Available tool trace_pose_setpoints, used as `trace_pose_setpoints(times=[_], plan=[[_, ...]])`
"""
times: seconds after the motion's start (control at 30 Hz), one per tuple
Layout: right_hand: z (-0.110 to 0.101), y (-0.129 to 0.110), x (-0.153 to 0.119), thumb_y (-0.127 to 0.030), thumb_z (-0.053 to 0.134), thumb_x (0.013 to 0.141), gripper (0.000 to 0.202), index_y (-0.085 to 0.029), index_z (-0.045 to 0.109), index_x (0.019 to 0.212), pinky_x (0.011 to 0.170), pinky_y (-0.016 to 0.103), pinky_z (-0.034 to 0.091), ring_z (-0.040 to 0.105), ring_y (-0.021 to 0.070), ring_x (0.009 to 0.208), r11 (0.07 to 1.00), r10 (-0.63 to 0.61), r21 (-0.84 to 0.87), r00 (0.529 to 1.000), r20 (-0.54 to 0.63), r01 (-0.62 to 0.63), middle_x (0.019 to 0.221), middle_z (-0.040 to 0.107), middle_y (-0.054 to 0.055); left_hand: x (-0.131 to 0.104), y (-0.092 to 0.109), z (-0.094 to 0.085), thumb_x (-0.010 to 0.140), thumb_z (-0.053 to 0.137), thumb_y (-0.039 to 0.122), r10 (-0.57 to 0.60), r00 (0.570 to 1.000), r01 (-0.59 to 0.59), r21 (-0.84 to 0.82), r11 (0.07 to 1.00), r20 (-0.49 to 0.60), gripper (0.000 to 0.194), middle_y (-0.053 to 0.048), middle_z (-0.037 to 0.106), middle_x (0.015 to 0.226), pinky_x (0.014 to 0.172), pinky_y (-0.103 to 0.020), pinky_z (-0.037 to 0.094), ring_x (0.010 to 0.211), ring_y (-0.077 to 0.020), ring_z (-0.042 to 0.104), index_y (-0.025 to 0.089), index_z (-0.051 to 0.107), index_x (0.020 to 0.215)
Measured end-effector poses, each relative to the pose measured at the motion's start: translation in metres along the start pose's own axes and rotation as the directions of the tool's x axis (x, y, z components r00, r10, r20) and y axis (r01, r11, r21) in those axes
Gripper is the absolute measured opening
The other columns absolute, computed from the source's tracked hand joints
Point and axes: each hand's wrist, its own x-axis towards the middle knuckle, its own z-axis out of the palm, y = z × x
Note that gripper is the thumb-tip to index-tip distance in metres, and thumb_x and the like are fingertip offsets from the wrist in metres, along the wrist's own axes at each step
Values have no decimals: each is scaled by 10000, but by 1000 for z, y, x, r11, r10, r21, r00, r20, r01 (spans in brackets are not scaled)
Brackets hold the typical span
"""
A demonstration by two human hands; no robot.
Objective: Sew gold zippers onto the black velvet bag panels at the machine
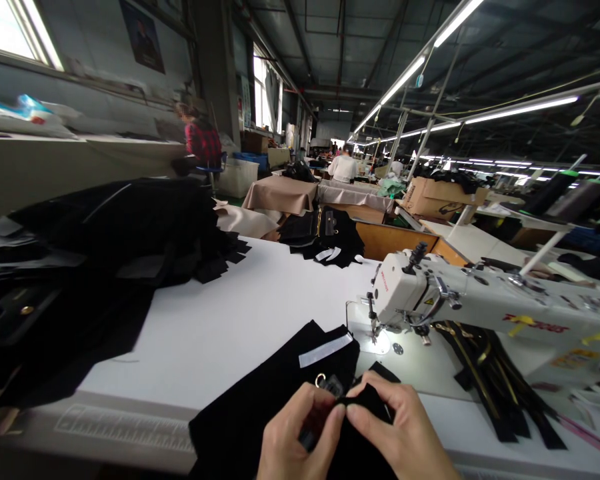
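Note:
At the front edge of the white table, my left hand (305, 427) and my right hand (395, 420) pinch a fold of black fabric (265, 393) with thumbs and fingertips close together. The fabric lies partly on the table and partly under my hands. A whitish strip (326, 351) runs along its far edge. Beside my left fingertips a gold ring (321, 380) and a small dark fitting show. Just beyond stands a white sewing machine (410, 287), its lit needle area close to the fabric's corner.
A tall heap of black cut pieces (120, 233) covers the left side. Another black stack with a gold zipper (323, 233) lies at the table's far edge. Black zipper strips (500, 380) lie under the machine arm. A ruler scale (125, 427) marks the front edge. A person in red plaid (203, 141) sits beyond.

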Motion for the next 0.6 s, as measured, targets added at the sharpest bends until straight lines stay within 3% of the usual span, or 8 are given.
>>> trace_pose_setpoints(times=[0.1, 0.2, 0.37, 0.6], plan=[[-1, 0, 1, -391, 654, 829, 230, -170, 666, 765, 723, 248, 431, 540, 183, 773, 1000, -4, -10, 998, 57, 5, 761, 569, 12, 1, 0, -2, 905, 597, 364, -51, 998, 52, -13, 999, 30, 215, 7, 610, 703, 616, -189, 455, 638, -143, 572, 196, 626, 775], [-2, 2, 0, -415, 697, 803, 251, -168, 665, 774, 684, 234, 427, 524, 169, 753, 988, 87, 117, 992, 94, -97, 756, 561, 5, 3, 5, -4, 893, 589, 351, -100, 994, 102, -40, 994, 55, 203, 3, 628, 705, 617, -178, 453, 657, -147, 572, 193, 648, 779], [0, 4, -2, -447, 763, 736, 294, -166, 690, 778, 708, 237, 442, 544, 170, 756, 939, 220, 257, 974, 62, -229, 763, 609, 7, 4, 13, -5, 885, 589, 368, -149, 987, 152, -52, 987, 51, 222, 2, 644, 708, 630, -174, 453, 667, -146, 575, 189, 660, 775], [1, 6, -3, -422, 778, 724, 277, -168, 691, 794, 712, 235, 458, 579, 178, 771, 922, 252, 291, 967, 49, -255, 780, 638, 7, 4, 10, -6, 890, 609, 422, -143, 987, 146, -37, 989, 76, 271, -11, 642, 721, 639, -189, 475, 677, -158, 582, 180, 645, 773]])
